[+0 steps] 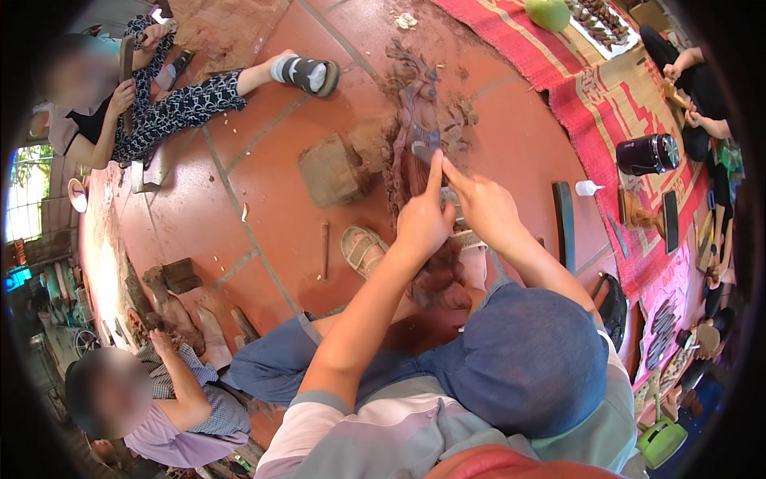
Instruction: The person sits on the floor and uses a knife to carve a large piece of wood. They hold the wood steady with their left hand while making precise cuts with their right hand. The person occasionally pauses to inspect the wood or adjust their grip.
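A reddish-brown carved wooden figure (419,104) lies on the tiled floor in front of me, its near end between my sandaled feet. My left hand (425,222) and my right hand (484,209) meet over its middle. The fingers of both are closed around a dark grey flat tool (424,150), its tip on the carving. The tool's exact kind is too small to tell, and its rear part is hidden by my fingers. Reddish dust lies around the figure.
Left of the carving sit a wooden block (329,171) and a thin stick (324,250). To the right are a long dark bar (565,227), a white bottle (589,188), and a dark thermos (648,154) on a red mat (550,56). Other people sit left and far right.
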Available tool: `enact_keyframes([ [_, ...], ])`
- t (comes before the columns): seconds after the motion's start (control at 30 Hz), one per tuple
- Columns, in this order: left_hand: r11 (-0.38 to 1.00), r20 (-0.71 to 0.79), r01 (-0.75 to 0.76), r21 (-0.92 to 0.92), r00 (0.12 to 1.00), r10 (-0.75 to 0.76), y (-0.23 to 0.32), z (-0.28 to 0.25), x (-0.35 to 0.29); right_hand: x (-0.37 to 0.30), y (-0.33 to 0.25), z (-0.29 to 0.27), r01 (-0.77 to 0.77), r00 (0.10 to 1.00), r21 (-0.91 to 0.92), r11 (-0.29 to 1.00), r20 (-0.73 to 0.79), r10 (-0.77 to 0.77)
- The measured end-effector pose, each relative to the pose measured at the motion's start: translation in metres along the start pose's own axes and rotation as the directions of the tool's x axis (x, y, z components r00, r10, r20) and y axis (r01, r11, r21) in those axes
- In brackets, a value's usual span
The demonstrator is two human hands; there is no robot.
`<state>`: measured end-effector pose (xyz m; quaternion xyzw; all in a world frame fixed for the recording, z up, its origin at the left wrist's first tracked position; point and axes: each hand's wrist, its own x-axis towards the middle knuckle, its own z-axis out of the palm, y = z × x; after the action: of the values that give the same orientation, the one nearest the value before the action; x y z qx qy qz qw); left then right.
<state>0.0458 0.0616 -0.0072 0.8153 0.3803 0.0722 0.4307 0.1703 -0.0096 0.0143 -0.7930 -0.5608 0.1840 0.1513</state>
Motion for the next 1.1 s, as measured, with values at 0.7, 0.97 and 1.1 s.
enact_keyframes([
  [0.7, 0.999, -0.036, -0.050, 0.009, 0.998, 0.050, -0.005, 0.005, -0.006, -0.002, 0.004, -0.005, -0.012, 1.000, 0.273, 0.962, 0.025, 0.006],
  [0.97, 0.981, -0.486, -0.170, 0.094, 0.852, 0.195, -0.058, -0.010, -0.106, -0.006, 0.019, 0.027, 0.214, 0.971, 0.237, 0.948, -0.160, -0.180],
  [1.1, 0.967, -0.427, 0.192, 0.168, 0.898, -0.104, -0.088, 0.007, -0.154, 0.004, 0.022, 0.033, 0.060, 0.996, 0.352, 0.934, -0.083, -0.033],
])
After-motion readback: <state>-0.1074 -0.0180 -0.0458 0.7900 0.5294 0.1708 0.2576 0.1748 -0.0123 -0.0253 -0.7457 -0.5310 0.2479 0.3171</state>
